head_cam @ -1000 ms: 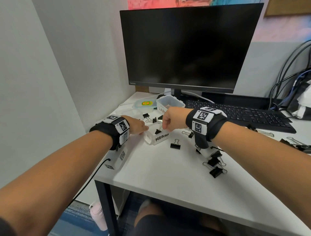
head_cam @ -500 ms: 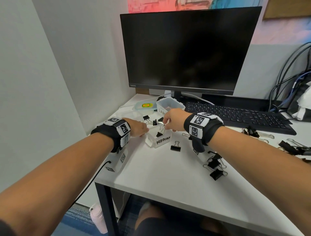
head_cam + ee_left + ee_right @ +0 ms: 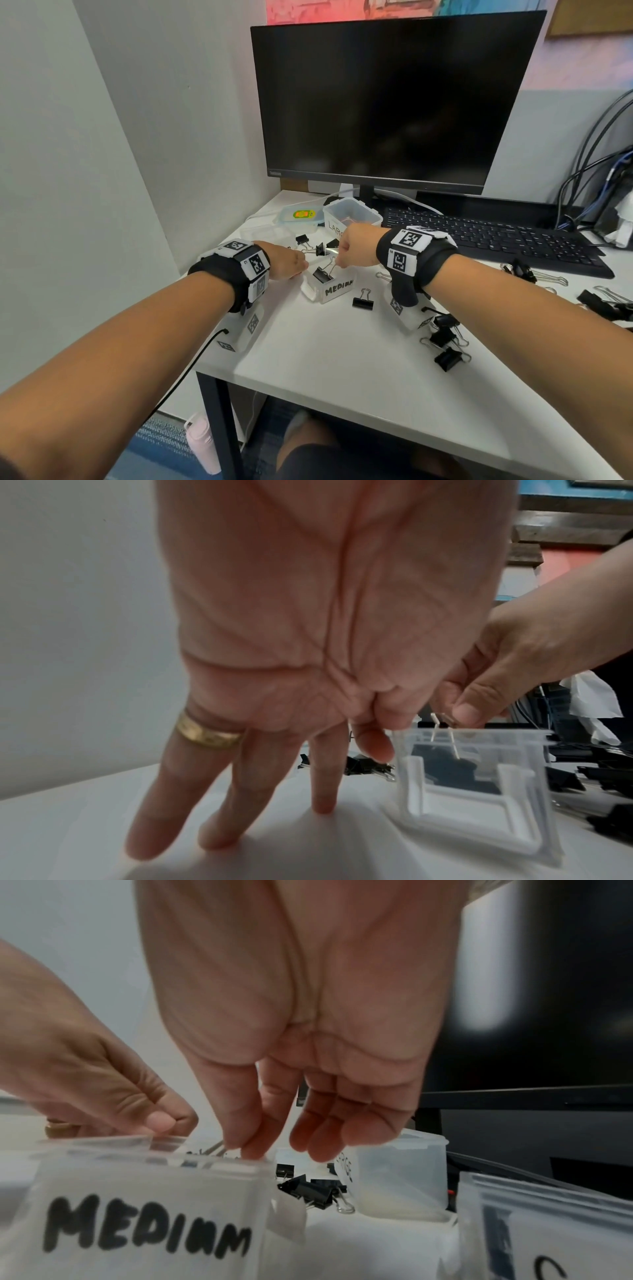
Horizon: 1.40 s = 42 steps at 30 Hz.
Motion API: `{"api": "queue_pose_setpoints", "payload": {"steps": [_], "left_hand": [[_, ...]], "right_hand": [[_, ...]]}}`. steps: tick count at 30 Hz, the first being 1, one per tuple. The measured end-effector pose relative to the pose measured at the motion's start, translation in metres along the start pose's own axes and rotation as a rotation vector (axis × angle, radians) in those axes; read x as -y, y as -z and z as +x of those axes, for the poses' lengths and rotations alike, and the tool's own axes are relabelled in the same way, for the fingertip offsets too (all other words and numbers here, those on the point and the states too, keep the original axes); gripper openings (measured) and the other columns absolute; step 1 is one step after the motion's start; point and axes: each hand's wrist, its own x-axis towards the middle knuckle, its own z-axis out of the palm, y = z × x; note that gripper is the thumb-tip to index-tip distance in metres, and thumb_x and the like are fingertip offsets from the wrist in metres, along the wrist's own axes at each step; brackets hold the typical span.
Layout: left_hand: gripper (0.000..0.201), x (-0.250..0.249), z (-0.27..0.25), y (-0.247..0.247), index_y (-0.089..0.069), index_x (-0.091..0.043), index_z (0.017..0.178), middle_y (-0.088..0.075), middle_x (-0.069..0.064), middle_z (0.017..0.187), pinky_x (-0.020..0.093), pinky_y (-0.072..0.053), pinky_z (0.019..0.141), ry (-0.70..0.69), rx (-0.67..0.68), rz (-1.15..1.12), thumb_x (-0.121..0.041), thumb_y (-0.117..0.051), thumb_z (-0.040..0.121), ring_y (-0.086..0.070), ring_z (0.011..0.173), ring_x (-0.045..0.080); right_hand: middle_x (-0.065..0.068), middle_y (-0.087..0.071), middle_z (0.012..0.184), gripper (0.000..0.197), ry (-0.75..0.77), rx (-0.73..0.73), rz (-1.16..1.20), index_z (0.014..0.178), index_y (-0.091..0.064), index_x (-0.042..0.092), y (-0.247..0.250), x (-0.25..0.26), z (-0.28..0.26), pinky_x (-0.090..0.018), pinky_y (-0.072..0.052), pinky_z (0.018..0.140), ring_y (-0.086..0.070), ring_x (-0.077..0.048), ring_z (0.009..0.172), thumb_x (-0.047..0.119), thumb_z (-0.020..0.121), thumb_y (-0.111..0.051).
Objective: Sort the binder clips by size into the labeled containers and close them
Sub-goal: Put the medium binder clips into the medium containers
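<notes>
A clear container labelled MEDIUM [image 3: 337, 289] stands open near the desk's left edge. My right hand [image 3: 337, 261] hovers over it and pinches the wire handles [image 3: 441, 723] of a black binder clip [image 3: 322, 274] between thumb and forefinger. The clip's body hangs inside the container, seen through its wall [image 3: 472, 818]. My left hand [image 3: 298, 267] pinches the container's left rim with thumb [image 3: 375, 746] and forefinger, and its other fingers rest straight on the desk. The open LARGE container [image 3: 352, 214] stands behind.
Loose black clips lie behind the MEDIUM container [image 3: 318, 248], in front of it [image 3: 363, 303] and at the right [image 3: 445, 342]. A lid with a yellow sticker [image 3: 299, 216], a keyboard [image 3: 496, 236] and a monitor [image 3: 394, 102] stand behind. Another lettered container [image 3: 548, 1231] sits under my right wrist.
My right hand has stayed over the MEDIUM container with the clip's handles pinched, and now sits slightly lower at the rim. My left hand has kept its place at the container.
</notes>
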Motion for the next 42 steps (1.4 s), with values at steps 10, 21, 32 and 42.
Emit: {"api": "queue_pose_setpoints", "payload": {"steps": [10, 21, 32, 42], "left_hand": [[0.041, -0.013, -0.017, 0.008, -0.039, -0.004, 0.136, -0.042, 0.007, 0.142, 0.027, -0.032, 0.096, 0.004, 0.033, 0.184, -0.021, -0.015, 0.107, -0.047, 0.125, 0.025], [0.043, -0.012, -0.017, 0.006, -0.038, -0.006, 0.14, -0.042, 0.009, 0.144, 0.033, -0.033, 0.103, 0.034, 0.023, 0.131, -0.024, -0.019, 0.106, -0.045, 0.129, 0.027], [0.042, -0.004, -0.008, 0.003, -0.046, -0.008, 0.137, -0.051, 0.014, 0.138, 0.036, -0.037, 0.101, -0.029, 0.001, 0.068, -0.027, -0.028, 0.105, -0.05, 0.124, 0.029], [0.023, -0.003, 0.001, 0.006, -0.045, -0.017, 0.106, -0.053, 0.005, 0.125, 0.022, -0.028, 0.074, -0.026, 0.018, 0.106, -0.025, -0.023, 0.106, -0.044, 0.066, 0.009]], "right_hand": [[0.0, -0.06, 0.124, 0.029, 0.129, 0.027, -0.044, 0.121, -0.066, 0.018, -0.002, 0.001, -0.003, -0.019, -0.039, 0.089, -0.055, -0.018, 0.113, 0.014, 0.095, -0.053], [-0.003, -0.057, 0.125, 0.029, 0.176, 0.042, -0.194, 0.117, -0.066, 0.019, -0.001, 0.002, 0.003, -0.022, -0.04, 0.083, -0.054, -0.021, 0.113, 0.011, 0.09, -0.062], [0.002, -0.065, 0.12, 0.023, 0.171, 0.127, -0.272, 0.11, -0.072, 0.019, -0.004, 0.007, 0.015, -0.026, -0.048, 0.093, -0.059, -0.019, 0.111, 0.018, 0.09, -0.061], [0.005, -0.055, 0.096, 0.016, 0.153, 0.023, -0.093, 0.104, -0.068, 0.016, 0.004, -0.006, 0.012, -0.018, -0.04, 0.065, -0.052, -0.014, 0.089, 0.015, 0.09, -0.06]]}}
